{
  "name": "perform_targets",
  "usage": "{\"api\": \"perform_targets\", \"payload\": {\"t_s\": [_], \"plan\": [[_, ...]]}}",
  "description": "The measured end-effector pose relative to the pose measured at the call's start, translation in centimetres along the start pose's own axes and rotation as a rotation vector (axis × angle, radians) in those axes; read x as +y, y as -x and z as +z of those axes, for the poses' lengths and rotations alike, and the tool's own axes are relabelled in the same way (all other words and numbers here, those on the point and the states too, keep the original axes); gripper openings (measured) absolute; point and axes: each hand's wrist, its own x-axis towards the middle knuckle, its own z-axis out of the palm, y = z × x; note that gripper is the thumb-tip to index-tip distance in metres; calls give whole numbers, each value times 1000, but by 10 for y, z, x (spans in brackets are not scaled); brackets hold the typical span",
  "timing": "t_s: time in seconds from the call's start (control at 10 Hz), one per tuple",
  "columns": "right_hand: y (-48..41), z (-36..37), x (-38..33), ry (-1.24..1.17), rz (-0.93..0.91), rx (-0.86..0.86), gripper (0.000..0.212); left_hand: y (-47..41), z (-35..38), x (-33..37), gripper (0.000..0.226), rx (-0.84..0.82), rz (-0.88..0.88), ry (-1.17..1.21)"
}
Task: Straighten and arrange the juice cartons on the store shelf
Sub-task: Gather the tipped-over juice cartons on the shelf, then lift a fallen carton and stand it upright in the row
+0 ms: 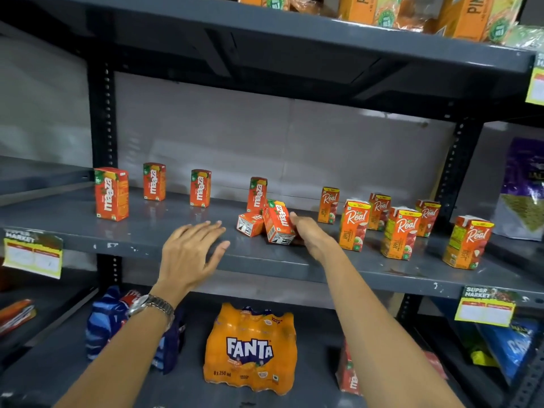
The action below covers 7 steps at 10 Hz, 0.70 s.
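A grey metal shelf (147,231) in a store carries two loose groups of juice cartons – four red mango cartons standing well apart along its back edge from the left corner to the middle, and six orange apple cartons (400,232) scattered unevenly toward its right end. Near the middle of the front edge sit the two out of place: a tilted carton (278,220) leaning bottom-forward, and a fallen carton (250,223) lying on its side just beside it, both in front of the fourth upright carton (257,194). The person's right hand (309,234) touches the tilted carton's right side, fingers mostly hidden behind it, so whether it is truly clasped cannot be told. The left hand (191,251) hovers above the front edge with fingers spread, holding nothing, near the fallen carton. To do this step well, the right hand would likely need a firm pinch across the tilted carton's narrow sides before standing it up – label forward, in line with the row – while the left rights the fallen one without knocking the upright carton behind
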Motion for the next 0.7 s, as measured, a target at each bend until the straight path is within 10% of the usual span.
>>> {"api": "perform_targets", "payload": {"t_s": [0.1,0.3,0.7], "plan": [[-7,-8,4,-103,-13,-51,23,8,-2,-12,56,-8,-38,-22],[-1,-14,19,-113,-149,-56,58,19,0,-17,54,28,-78,13],[24,-32,3,-347,-556,89,22,20,9,-20,54,91,-52,-26]]}}
